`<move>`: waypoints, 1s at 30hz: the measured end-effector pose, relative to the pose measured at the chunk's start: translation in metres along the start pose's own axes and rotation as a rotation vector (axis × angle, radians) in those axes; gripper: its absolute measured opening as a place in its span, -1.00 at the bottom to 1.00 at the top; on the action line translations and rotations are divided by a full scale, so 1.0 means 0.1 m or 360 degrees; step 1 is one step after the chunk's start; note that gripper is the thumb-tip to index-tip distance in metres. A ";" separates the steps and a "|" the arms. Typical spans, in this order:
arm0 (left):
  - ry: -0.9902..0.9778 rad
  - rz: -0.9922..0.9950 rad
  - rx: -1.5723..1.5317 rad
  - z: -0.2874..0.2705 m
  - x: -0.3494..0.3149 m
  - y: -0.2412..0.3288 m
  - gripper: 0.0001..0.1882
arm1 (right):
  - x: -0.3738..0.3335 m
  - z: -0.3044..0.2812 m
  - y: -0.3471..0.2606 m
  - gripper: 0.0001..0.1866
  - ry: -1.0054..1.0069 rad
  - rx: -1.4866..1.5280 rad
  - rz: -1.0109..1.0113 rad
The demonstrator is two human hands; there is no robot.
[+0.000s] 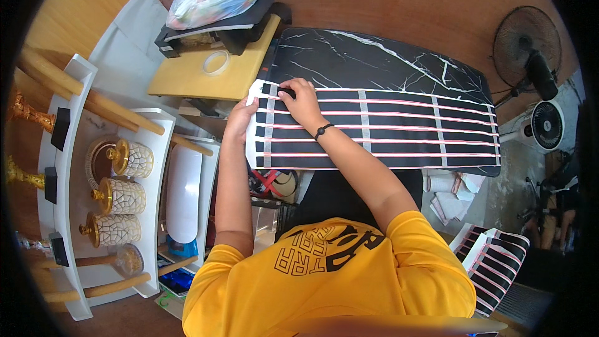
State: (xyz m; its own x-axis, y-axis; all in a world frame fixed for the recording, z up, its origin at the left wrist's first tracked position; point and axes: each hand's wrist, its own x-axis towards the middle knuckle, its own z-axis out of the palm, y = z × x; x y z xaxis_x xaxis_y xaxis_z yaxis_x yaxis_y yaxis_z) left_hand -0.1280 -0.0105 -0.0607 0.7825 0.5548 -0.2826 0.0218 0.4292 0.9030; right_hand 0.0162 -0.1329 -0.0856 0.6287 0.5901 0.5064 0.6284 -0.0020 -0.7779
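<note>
Stripes everywhere, folks: white and reddish lines run the length of our striped sheet (399, 123), which lies flat on the black marbled tabletop (387, 56), right in front of us. Clear tape bands (365, 118) cross those lines at intervals, and a white margin (252, 140) closes off the left end. Both hands are up at that end, near each other but not touching! Our left hand (237, 122) is clamped on the margin, thumb over the edge, its other fingers mostly hidden. Our right hand (302, 101), black band (323, 130) at the wrist, bends its fingers down by the far left corner; there's a dark patch beneath them, and we can't tell whether it's gripped or merely covered.

Over to the left, a tape roll (208, 70) sits on the yellow wooden desk (175, 80), near a plastic bag (215, 1). Three gold-lidded jars (123, 195) line the white shelf (161, 212). Far right, a dark fan (527, 50) stands behind a white fan (547, 123), and down at lower right we spot a second striped sheet (496, 268).
</note>
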 end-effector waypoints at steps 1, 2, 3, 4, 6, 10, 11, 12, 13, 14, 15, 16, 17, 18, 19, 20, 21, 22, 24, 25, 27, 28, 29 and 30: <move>-0.0029 0.0007 0.0006 0.01 -0.01 0.01 -0.66 | 0.00 0.02 0.00 -0.81 0.0056 0.0010 -0.0037; -0.0047 -0.0006 0.0006 0.02 -0.03 0.03 -0.67 | -0.01 0.04 0.01 -0.80 0.0097 0.0013 -0.0042; -0.0069 -0.0019 0.0052 0.03 -0.04 0.07 -0.67 | -0.01 0.05 0.01 -0.78 0.0142 0.0006 -0.0037; -0.0156 -0.0011 0.0135 0.05 -0.03 0.13 -0.67 | -0.02 0.06 0.02 -0.77 0.0169 0.0009 -0.0024; -0.0274 -0.0080 0.0300 0.09 0.02 0.31 -0.66 | -0.02 0.08 0.02 -0.74 0.0240 0.0001 0.0023; -0.0259 0.0135 0.1284 0.28 0.31 0.61 -0.53 | -0.02 0.09 0.01 -0.73 0.0066 0.0023 0.0079; -0.0275 0.0115 0.1443 0.33 0.38 0.65 -0.52 | -0.02 0.09 0.01 -0.74 0.0080 -0.0001 0.0086; -0.0287 0.0085 0.1596 0.38 0.45 0.68 -0.52 | -0.02 0.09 0.01 -0.74 0.0071 -0.0002 0.0102; -0.0313 0.0064 0.1734 0.43 0.51 0.71 -0.51 | -0.02 0.09 0.01 -0.75 0.0059 -0.0002 0.0121; -0.0309 0.0087 0.1818 0.46 0.56 0.73 -0.50 | -0.02 0.09 0.01 -0.76 0.0048 -0.0003 0.0140; -0.0319 0.0120 0.1886 0.49 0.60 0.73 -0.49 | -0.03 0.09 0.02 -0.77 0.0049 -0.0010 0.0136; -0.0327 0.0159 0.1960 0.51 0.62 0.74 -0.48 | -0.03 0.09 0.02 -0.77 0.0051 -0.0018 0.0133; -0.0340 0.0150 0.1966 0.52 0.64 0.74 -0.48 | -0.04 0.09 0.02 -0.78 0.0048 -0.0036 0.0129; -0.0351 0.0146 0.1978 0.53 0.66 0.74 -0.47 | -0.04 0.09 0.02 -0.78 0.0053 -0.0019 0.0133; -0.0363 0.0170 0.2006 0.53 0.67 0.73 -0.47 | -0.04 0.09 0.03 -0.79 0.0052 -0.0012 0.0137; -0.0363 0.0152 0.2004 0.53 0.68 0.72 -0.46 | -0.04 0.10 0.03 -0.79 0.0051 -0.0004 0.0140; -0.0362 0.0162 0.2018 0.53 0.69 0.72 -0.46 | -0.04 0.10 0.04 -0.79 0.0046 0.0000 0.0133; -0.0366 0.0185 0.2028 0.53 0.70 0.71 -0.45 | -0.04 0.10 0.04 -0.79 0.0042 0.0004 0.0126; -0.0374 0.0208 0.2084 0.53 0.72 0.69 -0.43 | -0.04 0.10 0.05 -0.80 0.0037 0.0015 0.0116; -0.0389 0.0241 0.2120 0.54 0.72 0.68 -0.41 | -0.04 0.10 0.05 -0.80 0.0037 0.0021 0.0114; -0.0275 0.0231 0.2153 0.56 0.73 0.68 -0.40 | -0.04 0.10 0.06 -0.81 0.0055 0.0040 0.0101; -0.0213 0.0213 0.2179 0.57 0.73 0.68 -0.40 | -0.04 0.10 0.05 -0.82 0.0072 0.0053 0.0091; -0.0173 0.0219 0.2189 0.58 0.73 0.68 -0.40 | -0.04 0.09 0.05 -0.83 0.0071 0.0061 0.0108; -0.0124 0.0206 0.2206 0.58 0.74 0.67 -0.40 | -0.04 0.09 0.04 -0.84 0.0096 0.0068 0.0069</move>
State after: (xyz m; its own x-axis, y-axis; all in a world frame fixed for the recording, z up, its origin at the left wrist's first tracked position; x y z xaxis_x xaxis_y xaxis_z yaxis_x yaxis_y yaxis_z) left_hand -0.0327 0.0176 -0.0017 0.8575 0.4755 -0.1964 0.5029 -0.6941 0.5151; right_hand 0.0119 -0.1279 -0.0939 0.6824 0.5405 0.4922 0.5805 0.0085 -0.8142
